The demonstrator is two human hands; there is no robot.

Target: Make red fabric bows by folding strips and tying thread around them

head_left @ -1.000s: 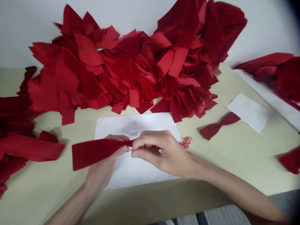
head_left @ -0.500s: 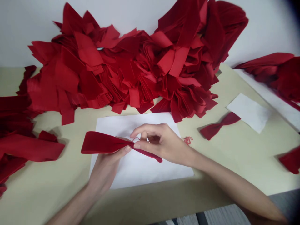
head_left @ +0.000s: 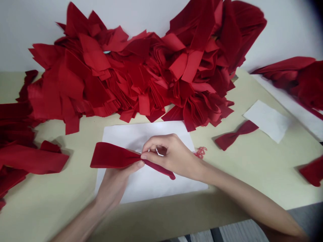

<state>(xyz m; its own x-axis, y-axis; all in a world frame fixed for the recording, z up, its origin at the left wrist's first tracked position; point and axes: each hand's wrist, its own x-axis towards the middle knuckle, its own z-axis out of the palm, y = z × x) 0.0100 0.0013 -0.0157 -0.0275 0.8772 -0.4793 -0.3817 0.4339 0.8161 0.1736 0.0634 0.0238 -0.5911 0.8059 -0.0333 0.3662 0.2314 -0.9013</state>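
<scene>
First, far left: loose dark red fabric strips (head_left: 27, 159) lie overlapping on the cream tabletop (head_left: 45, 198).
Behind: a heaped pile of red fabric pieces (head_left: 131, 80) stands along the table's back edge, against a white wall (head_left: 285, 33).
Left hand (head_left: 113, 183): closed on the red velvet strip (head_left: 111, 155), my thumb on top and fingers beneath it.
Strip: gathered at its middle and held over a sheet of white paper (head_left: 121, 132), one narrow end trailing right.
Right hand (head_left: 174, 158): thumb and forefinger pinch the gathered waist shut; other fingers curled.
Beside: a tangle of red thread (head_left: 200, 152) lies just past the paper.
Further right: a finished red bow (head_left: 236, 138) lies near a white fabric pad (head_left: 267, 121).
Far right: more red fabric (head_left: 302, 82) lies in a heap.
</scene>
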